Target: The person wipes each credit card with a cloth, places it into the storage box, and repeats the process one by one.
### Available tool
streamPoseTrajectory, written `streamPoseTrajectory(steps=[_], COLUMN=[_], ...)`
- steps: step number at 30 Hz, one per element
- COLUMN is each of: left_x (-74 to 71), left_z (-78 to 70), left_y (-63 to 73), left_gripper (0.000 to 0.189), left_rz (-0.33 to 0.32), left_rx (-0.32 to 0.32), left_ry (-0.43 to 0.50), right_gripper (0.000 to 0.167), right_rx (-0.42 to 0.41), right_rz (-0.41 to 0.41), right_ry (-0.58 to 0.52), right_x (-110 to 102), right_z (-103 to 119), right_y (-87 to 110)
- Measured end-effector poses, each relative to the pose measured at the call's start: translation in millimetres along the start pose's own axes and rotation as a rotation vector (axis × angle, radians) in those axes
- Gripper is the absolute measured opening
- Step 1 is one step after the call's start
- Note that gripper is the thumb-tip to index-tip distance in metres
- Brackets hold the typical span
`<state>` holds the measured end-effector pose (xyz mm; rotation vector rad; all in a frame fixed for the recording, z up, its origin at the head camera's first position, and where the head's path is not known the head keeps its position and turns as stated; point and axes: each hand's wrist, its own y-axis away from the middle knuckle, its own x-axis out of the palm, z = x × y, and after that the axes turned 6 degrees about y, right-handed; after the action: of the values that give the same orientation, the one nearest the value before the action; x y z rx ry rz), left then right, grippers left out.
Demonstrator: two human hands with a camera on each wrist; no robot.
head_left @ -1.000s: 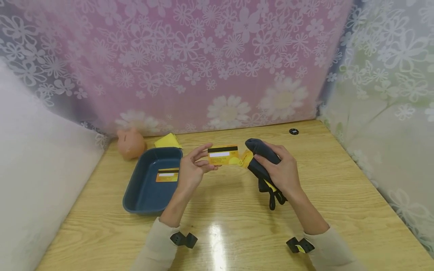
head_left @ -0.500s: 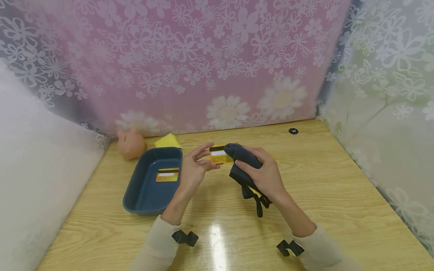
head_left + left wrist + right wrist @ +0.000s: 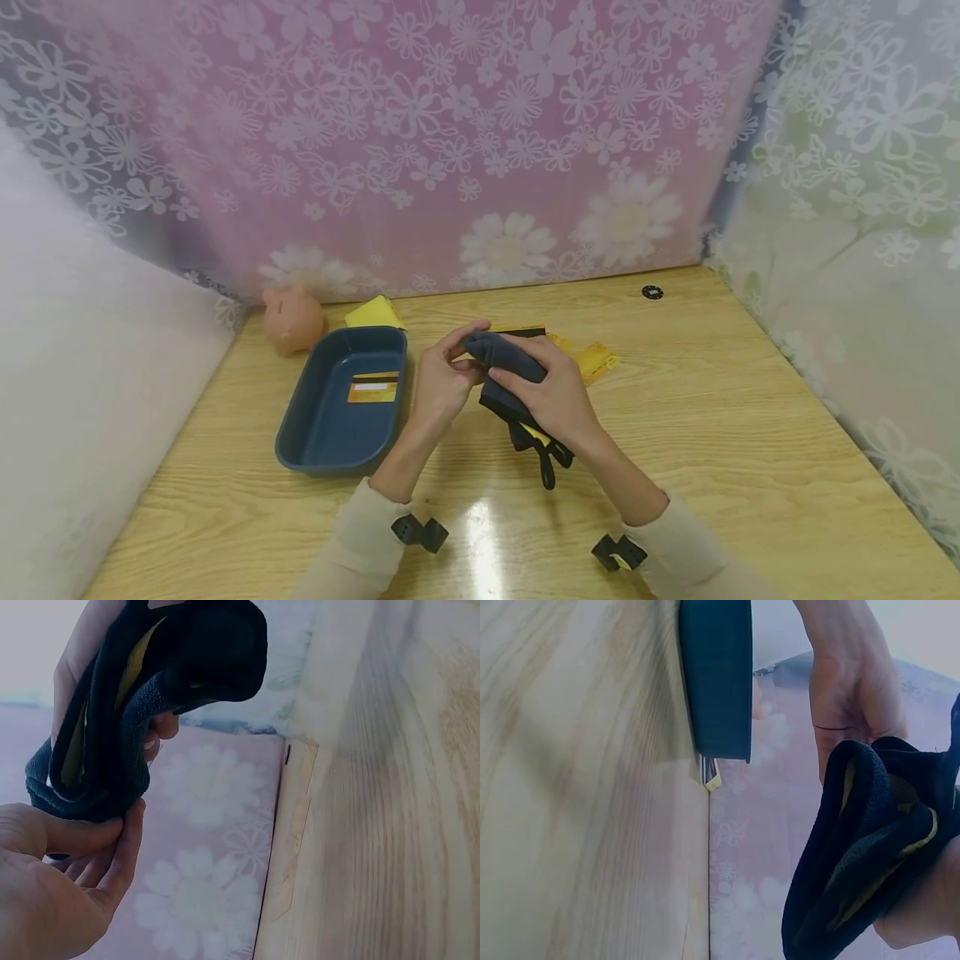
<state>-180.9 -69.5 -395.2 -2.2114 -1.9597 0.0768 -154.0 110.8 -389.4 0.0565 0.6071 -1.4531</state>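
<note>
The right grip (image 3: 555,387) is clamping its fingers and thumb around a dark pouch (image 3: 510,358), holding it off the surface (image 3: 750,433), while the left grip (image 3: 442,383) is pinching the pouch's far end between thumb and fingertips. Black loops (image 3: 547,471) are hanging from the pouch just below the right grip, and yellow lining (image 3: 922,836) is showing in its open folds. A striped card (image 3: 517,328) is peeking out behind the pouch, between the two grips; whether either is also holding it cannot be told. A yellow card (image 3: 597,362) is showing just to the right of the right grip, beyond its knuckles. Left of the left grip, a blue bin (image 3: 333,433) is standing near the forearm, with another card (image 3: 372,387) lying inside. Farther beyond that grip, a piggy bank (image 3: 293,321) and a yellow block (image 3: 377,312) are sitting behind the bin. A black chip (image 3: 652,292) is lying well beyond the right grip, to its right.
</note>
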Motion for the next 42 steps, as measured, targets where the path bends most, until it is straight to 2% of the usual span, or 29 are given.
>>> streamPoseTrajectory(steps=[3,9,14,18,26,35,42], left_x=[1.8,4.1,3.6,2.4,-1.3,-8.5,-22.2], left_z=[1.1,-0.9,-0.3,-0.9,-3.6,-4.5,-11.8], left_y=[0.8,3.4,5.6,7.7,8.8,8.9,10.0], left_gripper=[0.057,0.06,0.061,0.063,0.065,0.065,0.061], left_rz=[0.003,0.005,0.015,0.016,-0.004,-0.031,-0.045], left_rx=[0.01,-0.026,-0.025,-0.032,-0.048,-0.093,-0.071], left_ry=[-0.008,-0.011,-0.002,0.011,-0.023,0.017,-0.012], right_gripper=[0.047,0.049,0.049,0.051,0.051,0.054,0.057], right_rx=[0.012,-0.02,-0.026,-0.002,0.035,0.119,0.164], right_rz=[-0.007,-0.027,-0.054,-0.067,-0.11,-0.159,-0.16], right_ry=[0.025,0.069,0.108,0.132,0.16,0.188,0.199], right_x=[0,-3,-9,-15,-32,-54,-66], right_z=[-2,-8,-15,-23,-37,-50,-52], right_y=[0.7,1.8,2.3,3.1,5.6,7.4,10.1])
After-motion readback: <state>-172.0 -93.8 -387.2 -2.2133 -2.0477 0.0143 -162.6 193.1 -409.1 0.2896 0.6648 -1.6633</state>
